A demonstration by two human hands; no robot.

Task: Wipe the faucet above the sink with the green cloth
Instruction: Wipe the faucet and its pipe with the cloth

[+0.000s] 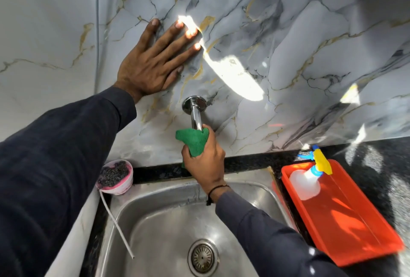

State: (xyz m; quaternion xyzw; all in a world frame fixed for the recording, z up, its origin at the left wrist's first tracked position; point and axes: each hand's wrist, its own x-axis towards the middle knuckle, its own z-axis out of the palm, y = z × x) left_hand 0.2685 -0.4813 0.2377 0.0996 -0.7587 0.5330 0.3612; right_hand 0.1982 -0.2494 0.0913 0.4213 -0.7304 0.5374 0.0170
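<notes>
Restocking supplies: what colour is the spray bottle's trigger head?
Yellow, with a blue nozzle, on the spray bottle; head view.

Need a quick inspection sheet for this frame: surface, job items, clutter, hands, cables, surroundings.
Surface: dark speckled stone counter around a stainless steel sink with a round drain strainer.
Job's things: chrome wall-mounted faucet; green microfibre cloth wrapped around its outer end.
Clutter: red plastic tray holding a white spray bottle with yellow and blue trigger; pink tub with a dark scrubber at the sink's left corner.
Hands: right hand clamps the cloth on the faucet; left hand flat on the wall, fingers spread.
Cables: thin white tube running into the sink.
Surroundings: grey and gold marble-pattern wall, sunlit patches.
</notes>
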